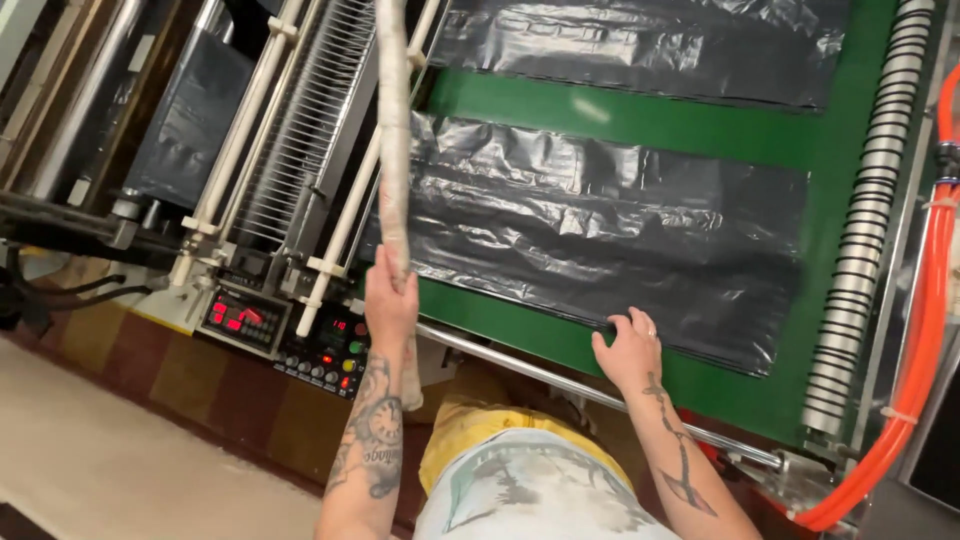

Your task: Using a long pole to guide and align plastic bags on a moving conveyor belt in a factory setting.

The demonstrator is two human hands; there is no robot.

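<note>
Head view over a bag-making machine. The left hand (388, 300) is closed around a long, pale, cloth-wrapped stick (393, 130), gripping it near its lower end; the stick rises from the fist toward the top edge of the view, and a short stub shows below the fist. The right hand (628, 348) lies palm down with fingers spread and half curled, fingertips (612, 326) pressing the near edge of a stack of flat, wrinkled black plastic bags (610, 230); whether it pinches the edge or only rests on it cannot be told. The stack lies on a green conveyor belt (640, 110), spreading away from the right hand's fingertips. A second black bag stack (640, 45) lies farther up the belt, well apart from both hands. Just below the left fist sits a dark control panel with red digit displays and coloured buttons (290, 335). Beyond the right hand, a ribbed metal roller (870, 210) and orange hoses (925, 330) run along the belt's side.
</note>
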